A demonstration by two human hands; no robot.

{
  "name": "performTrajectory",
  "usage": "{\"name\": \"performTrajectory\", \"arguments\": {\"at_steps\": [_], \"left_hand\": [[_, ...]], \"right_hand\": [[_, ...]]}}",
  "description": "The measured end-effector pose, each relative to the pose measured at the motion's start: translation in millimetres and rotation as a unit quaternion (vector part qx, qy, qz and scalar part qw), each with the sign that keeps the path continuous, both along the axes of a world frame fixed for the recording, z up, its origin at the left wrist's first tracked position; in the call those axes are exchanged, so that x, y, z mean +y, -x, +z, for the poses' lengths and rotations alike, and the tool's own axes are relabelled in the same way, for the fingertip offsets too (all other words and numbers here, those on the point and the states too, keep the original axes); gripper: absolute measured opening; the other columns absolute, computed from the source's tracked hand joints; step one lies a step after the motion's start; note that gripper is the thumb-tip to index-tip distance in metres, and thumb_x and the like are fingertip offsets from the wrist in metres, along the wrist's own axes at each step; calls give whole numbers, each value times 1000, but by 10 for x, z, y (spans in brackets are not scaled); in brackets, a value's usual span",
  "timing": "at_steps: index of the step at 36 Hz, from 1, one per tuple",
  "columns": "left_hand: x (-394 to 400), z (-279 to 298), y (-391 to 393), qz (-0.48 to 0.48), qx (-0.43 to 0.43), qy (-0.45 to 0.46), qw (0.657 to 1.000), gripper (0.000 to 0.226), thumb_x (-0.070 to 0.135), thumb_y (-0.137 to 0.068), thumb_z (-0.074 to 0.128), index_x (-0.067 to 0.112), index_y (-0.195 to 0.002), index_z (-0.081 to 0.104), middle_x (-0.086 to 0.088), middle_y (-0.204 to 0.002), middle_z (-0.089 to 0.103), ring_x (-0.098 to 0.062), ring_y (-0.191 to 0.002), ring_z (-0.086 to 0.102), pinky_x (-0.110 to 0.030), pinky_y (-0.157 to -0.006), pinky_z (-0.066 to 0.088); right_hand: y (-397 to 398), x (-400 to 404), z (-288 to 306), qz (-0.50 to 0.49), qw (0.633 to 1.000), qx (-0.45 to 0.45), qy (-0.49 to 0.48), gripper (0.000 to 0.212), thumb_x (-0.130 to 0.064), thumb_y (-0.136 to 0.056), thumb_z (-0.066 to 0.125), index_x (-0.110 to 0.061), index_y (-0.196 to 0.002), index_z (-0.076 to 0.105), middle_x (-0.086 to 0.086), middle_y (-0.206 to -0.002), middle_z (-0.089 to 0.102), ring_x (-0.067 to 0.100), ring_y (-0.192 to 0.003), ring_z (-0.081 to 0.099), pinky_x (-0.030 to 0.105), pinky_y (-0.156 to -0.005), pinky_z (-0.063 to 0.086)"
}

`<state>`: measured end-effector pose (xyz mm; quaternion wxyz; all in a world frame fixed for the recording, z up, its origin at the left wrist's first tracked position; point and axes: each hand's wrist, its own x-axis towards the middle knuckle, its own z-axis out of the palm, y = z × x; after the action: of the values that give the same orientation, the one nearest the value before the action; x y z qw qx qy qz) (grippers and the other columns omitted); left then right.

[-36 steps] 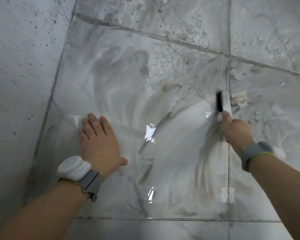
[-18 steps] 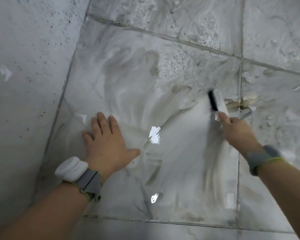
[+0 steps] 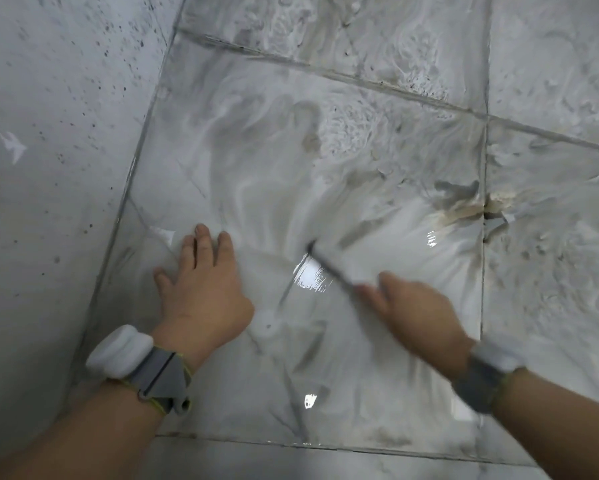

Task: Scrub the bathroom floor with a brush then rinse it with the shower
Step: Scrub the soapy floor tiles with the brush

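Clearly I am mid-scrub, with no rinsing begun as far as I can judge: the floor is coated in swirled grey-white lather across the big centre tile and the tiles toward the upper right of the frame, and no shower head or running water shows anywhere. My right hand, lower right of centre, has its fingers curled round the handle of the brush, gripping it; the brush is blurred, a thin dark streak running up and left from the hand toward the middle of the frame, its head down against the wet tile beside a bright glare patch. My left hand, lower left of centre, lies flat with fingers straight and spread, pressing on the floor close to the wall that fills the left of the frame. The foam looks streaked by bristle strokes around the brush. A brownish smear sits at the grout crossing at the right, well apart from the brush, so I judge that spot needs more work. Dark specks dot the wall and the upper grout line. The rinse remains wholly undone.
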<state>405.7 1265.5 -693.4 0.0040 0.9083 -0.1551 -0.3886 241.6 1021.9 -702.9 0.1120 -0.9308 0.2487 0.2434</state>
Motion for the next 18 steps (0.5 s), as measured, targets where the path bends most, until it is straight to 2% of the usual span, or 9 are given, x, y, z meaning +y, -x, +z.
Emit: {"name": "performTrajectory", "arguments": {"at_steps": [3, 5, 7, 10, 13, 16, 18], "left_hand": [[-26, 11, 12, 0, 1, -6, 1000, 90, 27, -90, 45, 20, -162, -9, -4, -168, -24, -27, -156, -16, -67, -121, 10], [-47, 28, -6, 0, 2, -7, 1000, 89, 28, -91, 46, 19, -162, -8, -6, -168, -24, -28, -156, -16, -66, -121, 10], [-52, 42, -24, -1, 10, -7, 1000, 89, 26, -91, 45, 18, -162, -8, -6, -168, -23, -29, -156, -15, -66, -121, 11], [-26, 46, -40, -1, 14, -7, 1000, 88, 26, -91, 44, 19, -162, -7, -5, -168, -23, -28, -156, -15, -67, -120, 12], [-11, 31, -53, 3, 14, -3, 1000, 86, 25, -92, 42, 21, -162, -7, -3, -169, -23, -26, -156, -15, -68, -120, 13], [8, 29, -54, -9, 12, -3, 1000, 83, 29, -96, 41, 22, -162, -9, -4, -168, -24, -26, -156, -16, -68, -119, 14], [24, 41, -54, -20, 10, -6, 1000, 82, 28, -97, 41, 22, -161, -9, -4, -168, -24, -26, -156, -16, -68, -118, 15]], "right_hand": [[-163, -638, -43, -157, 986, -36, 31, 72, -77, -94, 14, -15, -83, 50, 22, -91, 65, 42, -93, 64, 47, -79, 50], [-217, -961, 12, -229, 971, -50, 40, 68, -63, -101, 22, -6, -85, 56, 25, -85, 62, 44, -90, 64, 48, -77, 49], [-230, -1032, 54, -241, 967, -50, 65, 68, -60, -101, 24, -2, -84, 56, 19, -78, 58, 44, -86, 64, 47, -72, 48], [-232, -563, 83, -129, 982, -46, 126, 66, -67, -98, 19, -13, -94, 57, 17, -84, 64, 42, -85, 65, 47, -73, 52], [-148, 135, 136, -11, 999, -22, 43, 53, -72, -96, 25, -22, -93, 43, 7, -85, 67, 37, -89, 65, 39, -67, 42], [-78, 514, 165, 151, 988, -8, -10, 55, -78, -92, 9, -31, -94, 37, -1, -88, 67, 26, -85, 67, 36, -60, 38], [-116, 516, 111, 160, 987, 0, -17, 55, -80, -86, 0, -32, -90, 28, -1, -89, 67, 26, -84, 68, 36, -59, 38]]}}
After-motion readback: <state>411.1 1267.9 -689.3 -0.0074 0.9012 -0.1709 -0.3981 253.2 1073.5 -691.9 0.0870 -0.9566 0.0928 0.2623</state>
